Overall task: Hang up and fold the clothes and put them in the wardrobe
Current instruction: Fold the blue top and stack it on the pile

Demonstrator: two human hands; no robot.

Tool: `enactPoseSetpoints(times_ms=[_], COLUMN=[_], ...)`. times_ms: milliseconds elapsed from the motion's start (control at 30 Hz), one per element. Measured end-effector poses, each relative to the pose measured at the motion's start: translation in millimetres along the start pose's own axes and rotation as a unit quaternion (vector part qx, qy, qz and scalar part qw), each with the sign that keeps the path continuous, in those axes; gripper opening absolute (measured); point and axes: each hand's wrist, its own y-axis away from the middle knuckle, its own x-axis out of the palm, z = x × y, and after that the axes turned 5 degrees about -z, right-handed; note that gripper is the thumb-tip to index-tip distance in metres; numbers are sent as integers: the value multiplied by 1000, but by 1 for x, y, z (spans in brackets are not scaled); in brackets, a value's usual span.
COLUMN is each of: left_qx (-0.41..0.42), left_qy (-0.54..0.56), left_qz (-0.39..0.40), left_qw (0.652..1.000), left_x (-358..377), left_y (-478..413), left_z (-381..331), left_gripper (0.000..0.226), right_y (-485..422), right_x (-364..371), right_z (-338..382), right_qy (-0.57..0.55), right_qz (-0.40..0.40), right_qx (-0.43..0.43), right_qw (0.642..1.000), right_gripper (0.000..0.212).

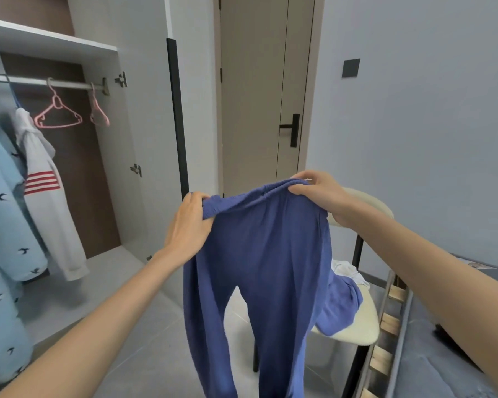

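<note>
Open white wardrobe with a brown back panel fills the left, cut off at the left edge, so its far side is out of sight; a beige door with a black bar handle stands shut straight ahead. Front and centre hangs the pair of soft blue trousers with an elasticated waistband, held up in the air between wardrobe and chair; the waistband is stretched between both hands and gathered in small puckers; two legs drop straight down, their hems lost below the bottom edge. On the left, a light blue padded garment printed with small dark birds hangs on the rail, partly out of frame; beside it a white hooded top with red stripes. Behind the trousers sits a cream chair with black legs, its seat half hidden; on it lie a crumpled blue garment and a white one, too bunched to tell what they are. A grey mattress on wooden slats runs off to the right. Left hand grips the waistband's left end, fingers curled over it; right hand pinches the right end. Two bare pink plastic hangers dangle from the metal rail.
</note>
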Motion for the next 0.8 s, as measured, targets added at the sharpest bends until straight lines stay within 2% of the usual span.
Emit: enactPoseSetpoints(times_ms=[33, 167, 267, 333, 400, 467, 567, 667, 733, 800], left_qx=[-1, -12, -31, -25, -30, -49, -119, -166, -152, -172], left_qy=[12, 22, 73, 82, 81, 135, 234, 259, 269, 273], left_qz=[3, 24, 84, 125, 154, 174, 161, 124, 152, 196], left_qw=[1000, 999, 993, 988, 984, 974, 951, 943, 939, 926], left_x=[-2, -10, -13, -15, -18, -20, -21, -23, -26, -27], left_y=[-3, -7, -12, -16, -18, -17, -18, -22, -24, -25], left_z=[-1, 1, 10, 18, 25, 30, 31, 31, 33, 35], left_gripper=[11, 28, 36, 37, 26, 15, 15, 7, 12, 12], right_y=[-1, -4, -4, -5, -7, -10, -16, -21, -22, -23], right_x=[-2, -7, -6, -6, -6, -5, 2, 9, 12, 13], right_z=[-3, -20, -29, -33, -34, -34, -35, -38, -40, -41], right_qy=[8, 45, 24, -21, -90, -165, -215, -186, -129, -56], right_qz=[0, 14, -5, -29, -31, -20, -30, -89, -111, -119], right_qx=[2, 18, 34, 57, 93, 127, 140, 127, 103, 65], right_qw=[1000, 999, 999, 998, 991, 978, 966, 970, 980, 989], right_gripper=[15, 10, 2, 9, 21, 33, 41, 29, 11, 13])
